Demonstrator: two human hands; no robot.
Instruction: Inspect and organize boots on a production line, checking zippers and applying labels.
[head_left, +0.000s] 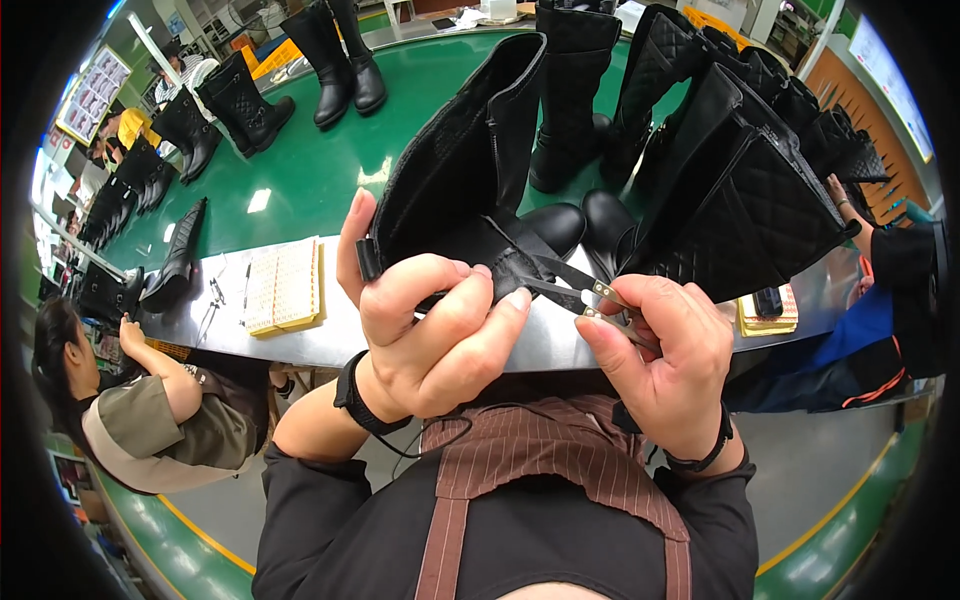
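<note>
The boot [455, 150] lies straight ahead of the left hand [430, 325], tilted, with the long edge of its shaft running from near left to far right. The left hand is the nearer one: its fingers are closed on the boot's near side, apparently pinching some of its dark material, though what exactly sits between the tips is too dark to tell. The right hand [665, 345] grasps the handles of the snips [604, 292] between thumb and fingers, just right of that pinch. The snips' long axis runs right to left, slightly away, so the parted blades [565, 273] point at the left fingertips and the material beside them. The relation that matters, I judge, is this narrow one: blade tips close by the pinch, right of it; whether they touch the material I cannot tell.
</note>
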